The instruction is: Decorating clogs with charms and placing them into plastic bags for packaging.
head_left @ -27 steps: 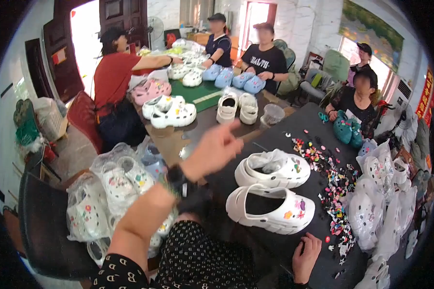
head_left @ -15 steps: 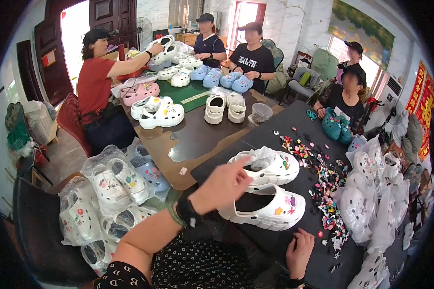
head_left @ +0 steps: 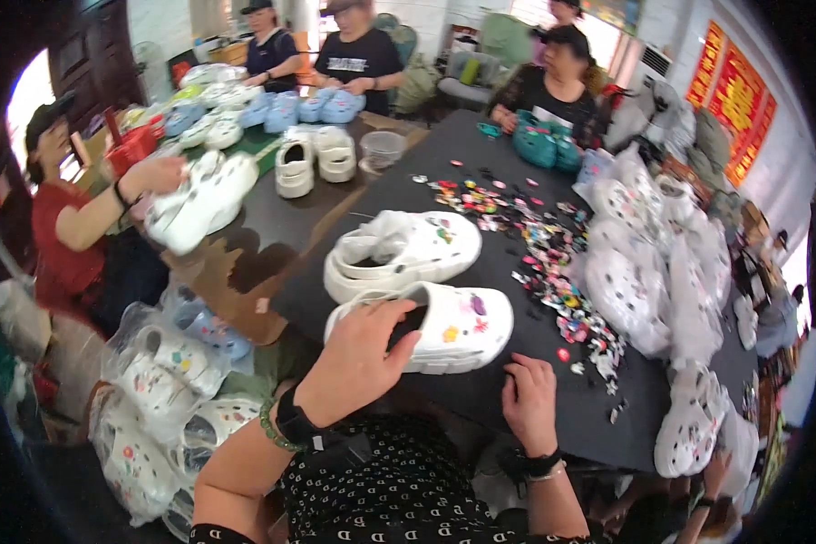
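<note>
Two white clogs lie side by side on the black tabletop before me. The near clog (head_left: 467,328) has colourful charms on its toe, and the far clog (head_left: 417,245) has a clear plastic bag in its opening. My left hand (head_left: 358,354) is over the near clog's opening, fingers bent and thumb apart; part of its heel is hidden behind the hand. No firm grip on the shoe shows. At the table's near edge, to the right of that clog, my right hand (head_left: 530,399) rests with loosely bent fingers and holds nothing visible.
Loose colourful charms (head_left: 553,272) spread across the table's right half. Bagged white clogs (head_left: 630,281) line the right edge, and more bagged clogs (head_left: 159,372) are at lower left. A co-worker's hand (head_left: 154,177) is at a white clog (head_left: 204,204); teal clogs (head_left: 544,140) are at the far side.
My view has shifted, so the scene sits further left and higher. My left hand has come from above the clogs down to the near one's opening. At left, a co-worker's hand has reached the white clogs.
</note>
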A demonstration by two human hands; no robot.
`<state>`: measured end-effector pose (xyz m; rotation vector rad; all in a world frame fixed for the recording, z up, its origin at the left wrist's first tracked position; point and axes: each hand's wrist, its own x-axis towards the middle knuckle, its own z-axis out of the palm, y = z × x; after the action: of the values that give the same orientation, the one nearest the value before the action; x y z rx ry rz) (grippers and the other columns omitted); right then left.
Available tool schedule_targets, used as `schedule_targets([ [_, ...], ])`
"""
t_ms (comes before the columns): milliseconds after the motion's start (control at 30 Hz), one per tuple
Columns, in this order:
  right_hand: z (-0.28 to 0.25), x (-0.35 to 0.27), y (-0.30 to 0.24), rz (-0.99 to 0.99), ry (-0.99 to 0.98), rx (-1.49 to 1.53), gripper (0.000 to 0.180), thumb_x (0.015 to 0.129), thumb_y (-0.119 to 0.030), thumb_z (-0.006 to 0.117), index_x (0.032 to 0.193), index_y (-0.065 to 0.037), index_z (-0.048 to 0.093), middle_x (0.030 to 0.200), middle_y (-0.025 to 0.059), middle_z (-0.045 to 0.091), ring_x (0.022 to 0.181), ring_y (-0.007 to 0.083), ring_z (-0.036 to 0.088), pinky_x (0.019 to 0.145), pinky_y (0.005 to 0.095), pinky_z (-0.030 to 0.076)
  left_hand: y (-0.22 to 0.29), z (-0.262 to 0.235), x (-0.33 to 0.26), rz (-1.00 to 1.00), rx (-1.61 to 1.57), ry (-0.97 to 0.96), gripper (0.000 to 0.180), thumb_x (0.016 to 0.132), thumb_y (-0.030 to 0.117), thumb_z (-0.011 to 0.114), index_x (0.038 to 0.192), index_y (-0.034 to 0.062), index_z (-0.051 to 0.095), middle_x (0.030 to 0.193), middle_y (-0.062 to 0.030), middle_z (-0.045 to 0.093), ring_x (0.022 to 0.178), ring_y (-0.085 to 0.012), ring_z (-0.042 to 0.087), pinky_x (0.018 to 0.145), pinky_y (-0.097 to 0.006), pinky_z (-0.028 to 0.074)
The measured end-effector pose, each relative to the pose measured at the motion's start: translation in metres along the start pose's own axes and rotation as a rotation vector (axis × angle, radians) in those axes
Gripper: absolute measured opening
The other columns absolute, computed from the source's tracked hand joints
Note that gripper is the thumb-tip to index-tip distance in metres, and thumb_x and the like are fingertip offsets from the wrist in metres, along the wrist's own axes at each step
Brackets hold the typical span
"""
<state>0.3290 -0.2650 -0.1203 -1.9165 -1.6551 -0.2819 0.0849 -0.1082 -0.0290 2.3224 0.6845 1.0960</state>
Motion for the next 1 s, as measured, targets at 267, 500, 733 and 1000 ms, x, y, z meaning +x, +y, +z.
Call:
schedule_targets([
  [267, -0.018, -0.004, 0.021, 0.015, -0.059, 0.226, 0.027, 0.081, -0.003, 0.07, 0.107, -0.005, 0.063, 0.121, 0.0138, 0.062, 0.109, 0.0344, 0.058, 0.095, 0.0421, 0.047, -0.002, 0.023, 0.024, -0.375, -0.155, -0.28, 0.038, 0.092, 0.025, 0.068, 0.117, -0.0036, 0.062, 0.098, -0.0197, 0.07, 0.086, -0.0304, 0.068, 0.078, -0.037, 0.051],
  [500, -0.075, 0.005, 0.086, 0.361, -0.083, 0.099, 0.028, 0.077, -0.011, 0.079, 0.098, -0.003, 0.063, 0.094, 0.0137, 0.062, 0.079, 0.029, 0.063, 0.072, 0.0399, 0.051, -0.02, 0.042, 0.038, -0.696, -0.746, -0.341, 0.039, 0.098, 0.023, 0.064, 0.122, -0.0065, 0.06, 0.112, -0.0102, 0.069, 0.098, -0.0133, 0.065, 0.085, -0.027, 0.052],
  [733, -0.069, 0.034, 0.111, 0.251, -0.18, 0.048, 0.027, 0.079, -0.018, 0.078, 0.093, 0.0, 0.063, 0.087, 0.0149, 0.064, 0.076, 0.0317, 0.063, 0.071, 0.0404, 0.05, -0.023, 0.041, 0.03, -0.632, -0.81, -0.35, 0.033, 0.1, 0.014, 0.058, 0.126, -0.0063, 0.057, 0.119, -0.0099, 0.066, 0.103, -0.0133, 0.063, 0.088, -0.029, 0.052],
  [1000, -0.046, 0.054, 0.113, 0.405, -0.349, -0.034, 0.037, 0.076, -0.03, 0.083, 0.085, -0.002, 0.06, 0.081, 0.0127, 0.063, 0.078, 0.0314, 0.062, 0.07, 0.0421, 0.049, -0.027, 0.043, 0.014, -0.593, -0.919, -0.344, 0.036, 0.099, 0.011, 0.056, 0.131, -0.0053, 0.055, 0.12, -0.0091, 0.065, 0.107, -0.0131, 0.06, 0.093, -0.029, 0.049],
])
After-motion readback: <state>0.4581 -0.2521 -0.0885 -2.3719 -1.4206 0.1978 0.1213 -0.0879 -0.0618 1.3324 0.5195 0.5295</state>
